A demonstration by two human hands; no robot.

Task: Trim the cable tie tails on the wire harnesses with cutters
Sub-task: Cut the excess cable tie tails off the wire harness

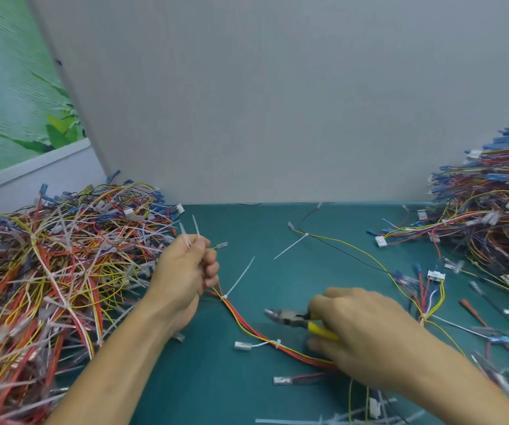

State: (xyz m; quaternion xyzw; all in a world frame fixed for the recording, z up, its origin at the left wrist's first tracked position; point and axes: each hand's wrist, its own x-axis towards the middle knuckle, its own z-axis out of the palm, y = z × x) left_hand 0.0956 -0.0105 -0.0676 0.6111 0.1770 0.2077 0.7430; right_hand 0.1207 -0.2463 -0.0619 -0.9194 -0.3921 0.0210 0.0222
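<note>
The left heap [47, 271] bristled with long white tie tails, so most of the work seemed left. The left hand [185, 271] was clenched around one end of a harness [247, 320], with two tails poking above the fist. Another untrimmed tail [241, 277] stood off that harness above the green mat [247, 225]. The right hand [357, 335] gripped the yellow-handled cutters [290, 317], tip near that tail but apart. The right heap [492, 216] looked trimmed. No bin showed.

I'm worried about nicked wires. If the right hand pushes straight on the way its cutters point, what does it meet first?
Probably the red and yellow wires just under the cable tie, then the wrist of the left hand; how high the cutters sit above them is unclear.
</note>
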